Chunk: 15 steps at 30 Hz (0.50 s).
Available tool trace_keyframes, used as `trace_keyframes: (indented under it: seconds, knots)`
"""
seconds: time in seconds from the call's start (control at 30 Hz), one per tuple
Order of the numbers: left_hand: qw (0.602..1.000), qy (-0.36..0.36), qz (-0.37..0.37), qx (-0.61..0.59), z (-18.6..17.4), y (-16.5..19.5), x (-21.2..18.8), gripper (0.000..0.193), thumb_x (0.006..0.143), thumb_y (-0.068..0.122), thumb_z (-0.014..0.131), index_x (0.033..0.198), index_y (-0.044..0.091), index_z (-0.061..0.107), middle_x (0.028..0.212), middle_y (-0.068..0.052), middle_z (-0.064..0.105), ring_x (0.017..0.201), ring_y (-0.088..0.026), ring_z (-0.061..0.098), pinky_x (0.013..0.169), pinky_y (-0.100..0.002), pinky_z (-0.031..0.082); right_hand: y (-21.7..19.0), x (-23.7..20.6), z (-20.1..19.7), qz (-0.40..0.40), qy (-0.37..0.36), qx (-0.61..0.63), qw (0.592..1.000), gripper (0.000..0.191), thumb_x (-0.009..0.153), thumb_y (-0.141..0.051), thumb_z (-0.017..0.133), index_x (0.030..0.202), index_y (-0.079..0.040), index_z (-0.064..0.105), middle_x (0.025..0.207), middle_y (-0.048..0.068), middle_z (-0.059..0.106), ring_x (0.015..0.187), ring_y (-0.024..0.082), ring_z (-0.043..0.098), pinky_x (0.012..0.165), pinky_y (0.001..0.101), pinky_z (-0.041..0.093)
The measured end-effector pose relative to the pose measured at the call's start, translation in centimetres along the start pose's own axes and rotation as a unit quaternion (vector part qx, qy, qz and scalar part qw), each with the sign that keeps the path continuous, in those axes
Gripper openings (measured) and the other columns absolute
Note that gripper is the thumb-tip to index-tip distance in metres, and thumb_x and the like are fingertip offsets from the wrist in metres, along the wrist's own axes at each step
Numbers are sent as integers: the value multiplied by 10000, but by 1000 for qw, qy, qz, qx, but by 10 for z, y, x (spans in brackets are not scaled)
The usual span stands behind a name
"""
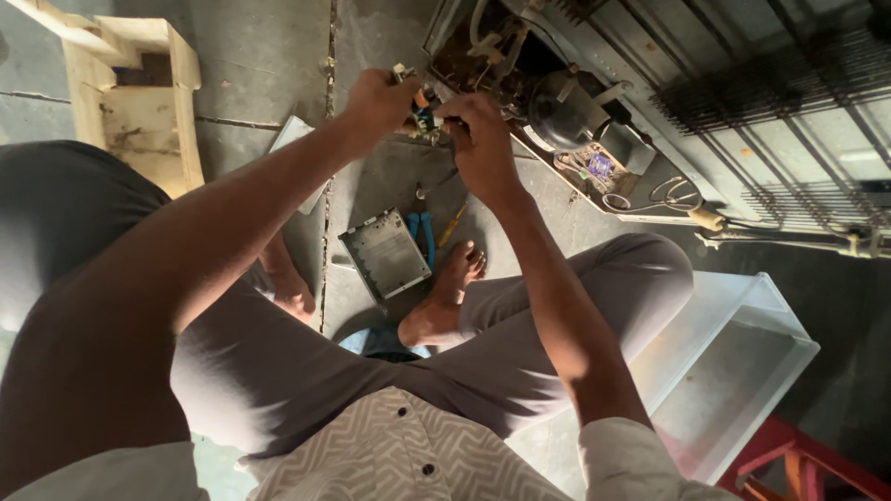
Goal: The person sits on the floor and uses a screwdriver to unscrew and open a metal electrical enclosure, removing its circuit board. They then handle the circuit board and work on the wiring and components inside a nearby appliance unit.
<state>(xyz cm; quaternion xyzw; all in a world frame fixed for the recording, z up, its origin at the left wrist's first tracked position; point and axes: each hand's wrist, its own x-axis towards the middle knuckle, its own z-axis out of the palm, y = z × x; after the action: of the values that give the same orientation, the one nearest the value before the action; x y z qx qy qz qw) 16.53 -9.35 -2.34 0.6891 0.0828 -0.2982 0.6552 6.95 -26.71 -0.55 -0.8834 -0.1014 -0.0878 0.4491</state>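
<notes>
Head view: small electrical part with coloured wires [422,109] held up between both hands, just in front of the open compressor bay at the back of a refrigerator [594,111] lying on the concrete floor [371,56]. Left hand [379,97] fingers curled shut around the part's left side; right hand [478,139] pinches its right side, fingertips closed on it. What the fingertips do exactly is too small to tell.

Black compressor [566,109] sits just beside the hands. Below them on the floor: grey metal cover plate [385,252], blue-handled pliers [420,232], yellow screwdriver [452,223], all near the bare foot [445,288]. Clear plastic drawer [733,362] well apart at right, wooden crate [139,102] at left.

Risk, as I judge it: wires look short and taut, so pulling could tear a connection; a loosened grip would drop the part onto the tools.
</notes>
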Motion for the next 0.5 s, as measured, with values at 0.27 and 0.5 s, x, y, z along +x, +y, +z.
trace_keyframes:
  seconds: [0.27,0.5]
  knots:
    - [997,-28,-77,11,10,-1,7,333,941,247,648,915,-78,719,861,-162,746,714,-248,776,652,-350,637,0,0,1,-8,-47,-31,998,342,869,190,602,1092,-54,689,1065,132,648,990,295,660,789,368,542]
    - [991,-57,-116,22,14,-2,8,296,962,226,610,985,-48,720,882,-140,746,735,-233,766,665,-347,637,1,-3,-5,41,-52,33,997,246,936,128,628,1105,-50,628,1047,114,680,932,246,713,795,342,565]
